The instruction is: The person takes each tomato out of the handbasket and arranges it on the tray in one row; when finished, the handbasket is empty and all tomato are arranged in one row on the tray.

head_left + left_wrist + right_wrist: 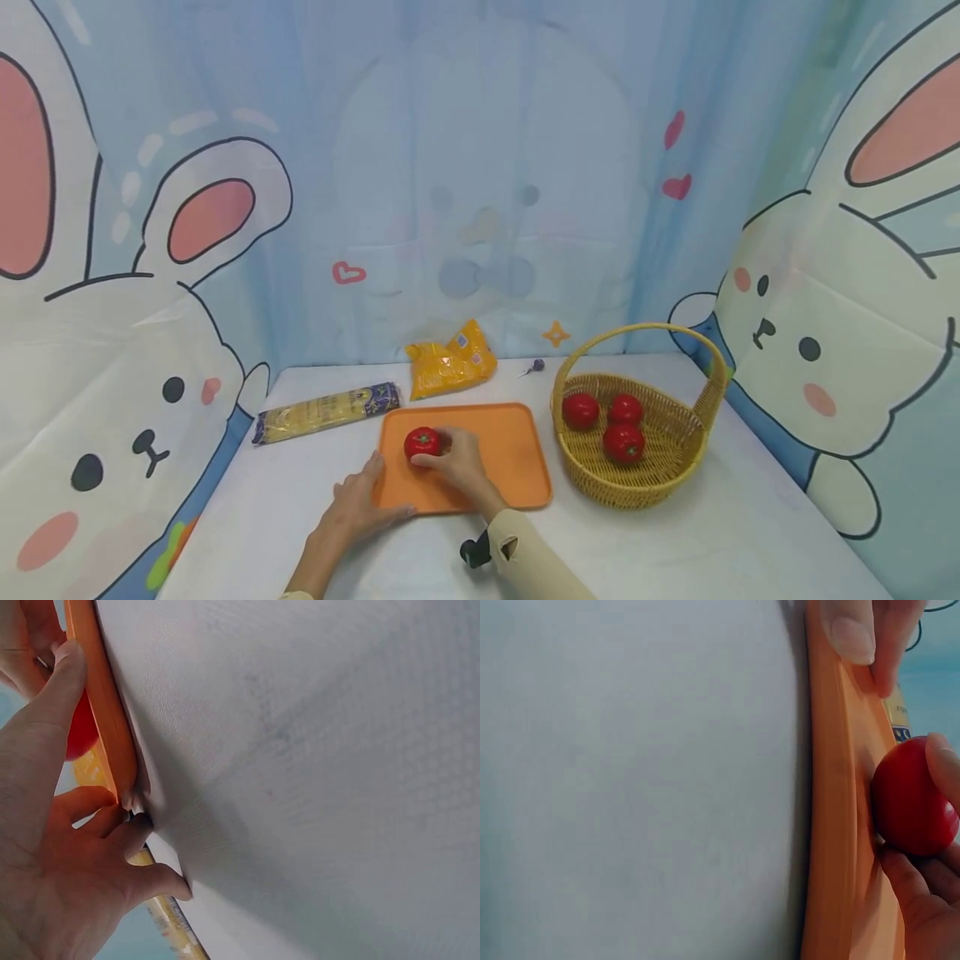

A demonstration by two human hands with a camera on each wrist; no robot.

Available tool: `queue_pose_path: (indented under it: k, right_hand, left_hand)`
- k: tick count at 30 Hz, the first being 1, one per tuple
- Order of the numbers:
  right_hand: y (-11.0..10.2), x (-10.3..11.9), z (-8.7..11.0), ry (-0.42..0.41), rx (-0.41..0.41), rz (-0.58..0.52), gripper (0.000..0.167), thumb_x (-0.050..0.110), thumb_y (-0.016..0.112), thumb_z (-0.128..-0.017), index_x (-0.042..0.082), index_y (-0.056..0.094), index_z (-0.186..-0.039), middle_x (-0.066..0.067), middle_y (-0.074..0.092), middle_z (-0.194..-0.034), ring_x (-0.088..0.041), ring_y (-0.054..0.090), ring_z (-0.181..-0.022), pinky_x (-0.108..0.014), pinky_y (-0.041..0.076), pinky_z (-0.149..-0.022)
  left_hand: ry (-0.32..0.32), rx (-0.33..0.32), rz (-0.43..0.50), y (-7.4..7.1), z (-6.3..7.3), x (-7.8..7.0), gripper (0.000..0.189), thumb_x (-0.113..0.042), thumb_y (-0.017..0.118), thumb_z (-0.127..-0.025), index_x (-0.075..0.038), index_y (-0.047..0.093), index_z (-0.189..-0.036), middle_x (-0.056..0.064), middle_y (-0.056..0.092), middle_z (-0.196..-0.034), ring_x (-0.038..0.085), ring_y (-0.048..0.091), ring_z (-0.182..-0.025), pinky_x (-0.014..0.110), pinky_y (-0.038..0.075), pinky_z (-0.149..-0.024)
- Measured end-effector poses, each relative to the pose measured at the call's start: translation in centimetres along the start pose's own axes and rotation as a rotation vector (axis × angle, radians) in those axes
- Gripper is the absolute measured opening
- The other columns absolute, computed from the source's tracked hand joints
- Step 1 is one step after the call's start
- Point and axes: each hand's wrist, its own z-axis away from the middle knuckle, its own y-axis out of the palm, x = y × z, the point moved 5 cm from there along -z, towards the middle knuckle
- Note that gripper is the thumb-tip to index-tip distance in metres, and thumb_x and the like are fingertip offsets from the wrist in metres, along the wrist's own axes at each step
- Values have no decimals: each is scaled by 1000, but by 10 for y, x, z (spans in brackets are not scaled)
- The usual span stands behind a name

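A red tomato point(421, 440) with a green stem spot is on the left half of a shallow orange tray point(512, 454). My right hand point(462, 465) grips it from the right, thumb on the near side and fingers round the far side. The right wrist view shows the tomato point(907, 801) close over the tray floor. At the tray's front left corner, my left hand point(360, 505) spreads its fingers along the left edge, thumb at the front rim. In the left wrist view the fingertips touch the tray's edge point(112, 727).
A yellow wicker basket point(622, 493) with a tall handle stands right of the tray, holding three tomatoes point(624, 442). Behind the tray lie an orange packet point(448, 367) and a small purple-headed item point(537, 365). A long noodle-like pack point(326, 412) lies back left.
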Motion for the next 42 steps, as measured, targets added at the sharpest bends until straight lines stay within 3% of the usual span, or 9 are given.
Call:
queue_pose_path:
  k: [9,16,22,31,33,38,42]
  right_hand:
    - [17,11,-2,-15,6,-10,57,22,96,-84,-3,73,-130,-17,77,-125,-32,73,-114,-45,63,-101]
    - [25,19,-5,4,1,-24,57,21,96,-84,-3,73,-131,-17,77,-125,-31,74,-114,-44,63,-101]
    - [24,17,-7,-16,2,-25,63,17,96,-83,-7,69,-135,-22,75,-130,-34,74,-117,-45,62,-102]
    - [15,8,-4,23,56,-100,76,17,95,-84,-8,60,-146,-27,65,-145,-41,69,-127,-52,58,-107]
    - [13,9,-5,25,60,-96,77,19,95,-85,-8,59,-146,-27,65,-144,-42,68,-128,-52,58,-107]
    - [1,28,-5,-18,110,-72,78,23,94,-87,-7,57,-148,-27,66,-144,-44,65,-133,-55,57,-108]
    - [-22,51,-1,-78,223,-11,73,23,92,-89,-3,59,-148,-24,64,-147,-41,64,-134,-54,58,-108]
  left_hand:
    - [1,-14,-13,-2,1,-2,120,-61,93,-78,2,38,-165,27,49,-161,59,50,-137,80,45,-107]
    - [36,-40,-1,-6,0,-1,119,-58,94,-78,3,39,-164,29,49,-161,59,50,-137,81,40,-111]
    - [26,-30,2,-3,-1,-1,120,-61,93,-77,1,39,-165,27,47,-163,56,48,-140,81,36,-114]
    - [20,-16,27,3,0,-1,122,-61,94,-75,0,39,-165,24,44,-166,57,44,-146,80,25,-121]
    - [14,-21,31,2,1,1,122,-62,94,-75,0,39,-165,24,45,-166,58,43,-145,80,29,-119]
    - [5,-46,36,0,6,6,121,-61,94,-76,-1,39,-165,24,48,-164,57,47,-142,82,35,-114]
    - [17,-40,51,0,6,6,118,-58,94,-77,0,39,-165,24,46,-165,55,47,-142,81,28,-119]
